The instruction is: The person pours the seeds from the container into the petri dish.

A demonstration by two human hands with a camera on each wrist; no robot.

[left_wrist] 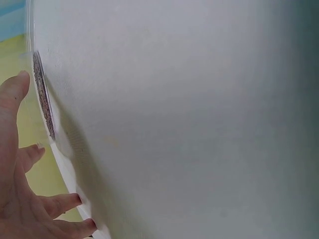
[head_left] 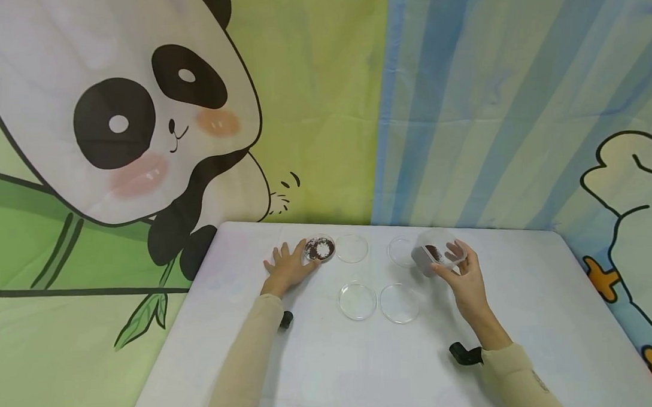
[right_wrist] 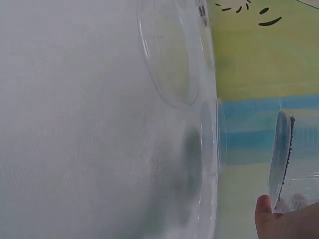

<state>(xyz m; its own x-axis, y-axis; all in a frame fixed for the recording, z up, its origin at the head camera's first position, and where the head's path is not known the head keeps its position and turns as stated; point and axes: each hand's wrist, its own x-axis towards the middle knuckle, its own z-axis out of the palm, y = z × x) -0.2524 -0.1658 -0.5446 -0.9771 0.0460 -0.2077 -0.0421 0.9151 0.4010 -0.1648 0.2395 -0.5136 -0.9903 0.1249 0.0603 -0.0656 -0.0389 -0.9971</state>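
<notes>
My left hand (head_left: 288,267) holds a clear petri dish (head_left: 335,251) at the far left of the group, thumb and index finger at its rim, other fingers spread. Dark brown granules (head_left: 310,249) form a ring inside it around a pale middle. In the left wrist view, the granules (left_wrist: 44,97) show edge-on between thumb and index finger. My right hand (head_left: 467,282) grips a clear plastic container (head_left: 424,261), tilted and raised above the table. Some dark granules lie along its inside, also seen in the right wrist view of the container (right_wrist: 280,159).
Between the hands, two clear round dishes (head_left: 351,249) (head_left: 400,252) lie near the table's back edge. Nearer are two more clear dishes (head_left: 357,301) (head_left: 399,303), side by side. The white table (head_left: 332,371) meets a cartoon-printed curtain (head_left: 322,108) behind.
</notes>
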